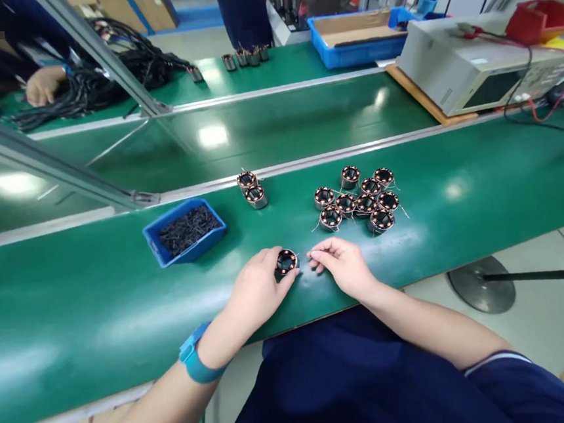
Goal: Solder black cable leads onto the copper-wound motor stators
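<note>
My left hand (259,286) grips a small round copper-wound coil part (286,261) on the green bench mat (97,306), fingers curled round it. My right hand (340,264) sits just to its right, fingers pinched together on a thin wire lead coming off that part. A blue wristband (196,364) is on my left wrist. Beyond my right hand lies a cluster of several similar coil parts (360,198). Two more coil parts (253,189) stand by the mat's far edge.
A small blue bin (156,239) of thin dark pieces sits left of my hands. Behind it runs a glossy green conveyor belt (255,135). A beige test instrument (477,69) with red leads stands far right, a blue tray (357,50) behind. Another person's hand (44,84) rests by black cables far left.
</note>
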`<action>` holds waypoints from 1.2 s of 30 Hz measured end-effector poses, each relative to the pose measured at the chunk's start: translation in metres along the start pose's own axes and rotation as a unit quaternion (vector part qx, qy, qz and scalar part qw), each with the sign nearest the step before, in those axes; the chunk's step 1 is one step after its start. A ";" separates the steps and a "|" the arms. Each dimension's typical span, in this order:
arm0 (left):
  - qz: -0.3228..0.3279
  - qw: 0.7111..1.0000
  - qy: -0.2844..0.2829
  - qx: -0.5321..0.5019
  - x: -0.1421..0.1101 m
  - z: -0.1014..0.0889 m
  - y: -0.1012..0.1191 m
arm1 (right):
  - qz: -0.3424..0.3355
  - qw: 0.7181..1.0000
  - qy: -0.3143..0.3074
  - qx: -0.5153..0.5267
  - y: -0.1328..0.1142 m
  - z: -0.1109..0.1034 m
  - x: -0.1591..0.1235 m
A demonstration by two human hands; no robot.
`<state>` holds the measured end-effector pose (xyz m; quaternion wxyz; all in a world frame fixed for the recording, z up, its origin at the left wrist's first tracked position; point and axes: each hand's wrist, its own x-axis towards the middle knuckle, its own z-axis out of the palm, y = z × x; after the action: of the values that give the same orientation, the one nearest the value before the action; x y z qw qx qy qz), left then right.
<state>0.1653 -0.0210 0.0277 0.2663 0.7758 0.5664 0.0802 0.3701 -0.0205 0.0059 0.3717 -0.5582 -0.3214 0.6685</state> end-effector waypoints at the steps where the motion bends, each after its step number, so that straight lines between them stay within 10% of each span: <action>1: -0.007 1.000 0.006 -0.005 -0.007 0.002 0.002 | -0.004 1.000 -0.001 -0.002 0.001 0.004 0.002; 24: 0.000 0.997 0.067 -0.029 -0.025 0.009 0.004 | -0.032 0.995 -0.027 -0.095 0.007 0.017 0.002; 36: -0.004 0.997 0.079 -0.020 -0.025 0.012 0.004 | -0.208 0.897 -0.091 -0.380 -0.005 -0.001 0.012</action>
<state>0.1652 -0.0493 0.0237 0.2360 0.7596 0.5868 0.1516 0.3709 -0.0080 0.0038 0.2315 -0.5142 -0.6919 0.4508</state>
